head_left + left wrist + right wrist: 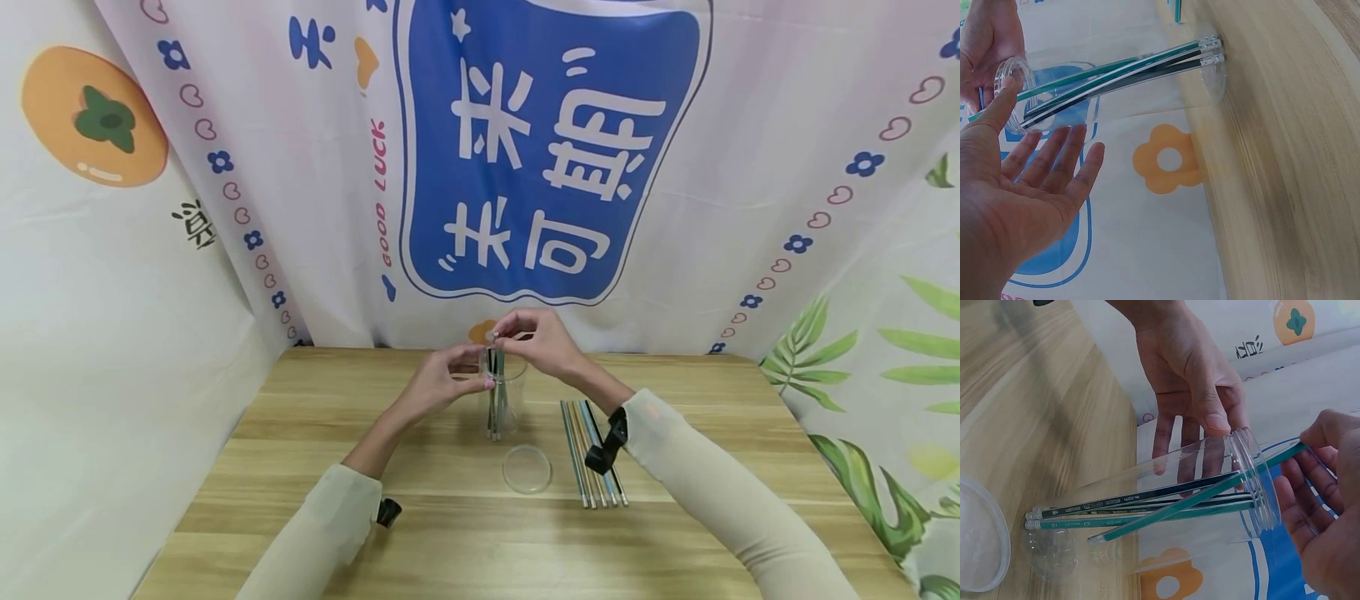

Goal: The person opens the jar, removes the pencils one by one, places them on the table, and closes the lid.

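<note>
A clear plastic jar [1259,478] stands upright on the table, open at its screw-threaded top. My left hand [433,385] holds it near the rim, thumb on the near side and fingers spread around the other side. Above the mouth, my right hand [546,340] pinches the upper end of a teal pencil [1210,489] between thumb and fingers. Most of that pencil slants down inside the jar, its eraser end near the bottom. Several other dark and green pencils [1104,503] lean within, eraser ends down.
A round clear lid [527,469] lies on the wooden table [450,542] in front of the jar. To its right is a row of several pencils [574,454], partly under my right wrist's camera. A printed cloth [337,275] hangs directly behind the table's far edge.
</note>
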`<state>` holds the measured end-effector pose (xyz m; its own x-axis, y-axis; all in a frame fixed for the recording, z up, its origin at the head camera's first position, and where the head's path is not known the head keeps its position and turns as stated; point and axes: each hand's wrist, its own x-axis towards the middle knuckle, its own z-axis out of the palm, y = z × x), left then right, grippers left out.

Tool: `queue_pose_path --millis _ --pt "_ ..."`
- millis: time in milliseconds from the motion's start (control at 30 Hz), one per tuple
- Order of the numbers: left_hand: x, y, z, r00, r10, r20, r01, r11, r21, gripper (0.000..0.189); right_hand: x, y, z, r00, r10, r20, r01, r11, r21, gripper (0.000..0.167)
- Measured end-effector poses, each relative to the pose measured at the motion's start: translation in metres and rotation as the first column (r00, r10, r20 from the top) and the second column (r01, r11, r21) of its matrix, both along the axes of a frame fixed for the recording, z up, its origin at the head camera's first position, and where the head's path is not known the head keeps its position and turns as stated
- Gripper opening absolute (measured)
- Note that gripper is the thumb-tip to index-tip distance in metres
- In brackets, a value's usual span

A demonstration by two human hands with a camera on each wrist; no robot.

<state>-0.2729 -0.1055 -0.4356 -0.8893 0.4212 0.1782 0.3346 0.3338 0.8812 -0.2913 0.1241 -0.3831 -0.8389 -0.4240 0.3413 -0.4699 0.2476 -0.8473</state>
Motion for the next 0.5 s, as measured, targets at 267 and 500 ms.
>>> queue_pose_path --millis 267,500 --pt "0.0005 0.0000 0.0009 1.000 0.004 -0.010 -0.004 1.000 -0.004 0.063 0.0002 0.0056 0.0043 0.997 0.007 0.079 0.006 0.987 -0.163 0.015" --pt "0.0011 0.0000 0.0015 1.000 0.014 -0.004 -0.014 1.000 -0.019 0.061 0.0009 0.0103 0.0076 0.991 0.044 0.125 -0.004 0.954 -0.300 0.022"
